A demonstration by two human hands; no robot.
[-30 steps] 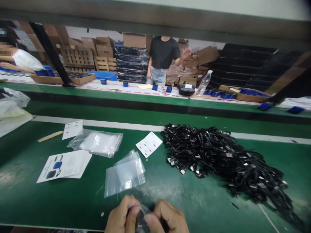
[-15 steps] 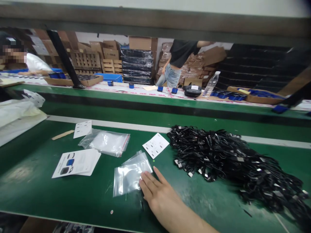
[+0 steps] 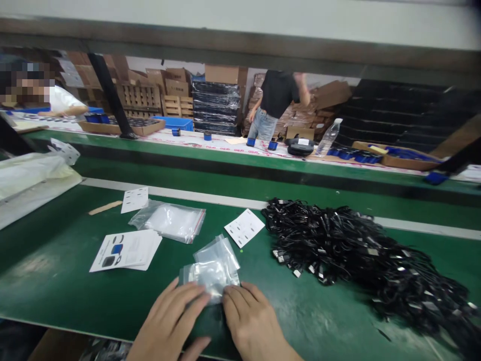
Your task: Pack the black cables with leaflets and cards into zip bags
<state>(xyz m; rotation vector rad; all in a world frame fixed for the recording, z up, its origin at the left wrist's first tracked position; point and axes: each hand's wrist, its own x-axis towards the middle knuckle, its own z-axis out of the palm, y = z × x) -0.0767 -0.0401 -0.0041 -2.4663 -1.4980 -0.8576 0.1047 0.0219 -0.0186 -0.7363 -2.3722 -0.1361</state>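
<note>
A few clear plastic zip bags (image 3: 218, 268) lie overlapping on the green bench in front of me. At their near left edge, my left hand (image 3: 175, 313) rests with its fingers stretched out and its thumb apart. My right hand (image 3: 250, 313) lies on their near right corner, fingers extended and side by side. Neither hand is closed around a bag. Just beyond them is a white printed card (image 3: 245, 228). To the left sits a fanned stack of printed leaflets (image 3: 126, 250), with a larger packet of clear bags (image 3: 173, 220) behind it.
A long heap of black cables (image 3: 349, 260) covers the right side. At the back left are another card (image 3: 134, 199), a flat wooden stick (image 3: 105, 207) and whitish plastic sheeting (image 3: 33, 180). A raised shelf holds blue devices and a bottle (image 3: 329, 138); two people are beyond.
My left hand has come into view and reached the bags' left edge. My right hand stays at their right, and the front bag now sits slightly nearer me. The standing person's arm has moved.
</note>
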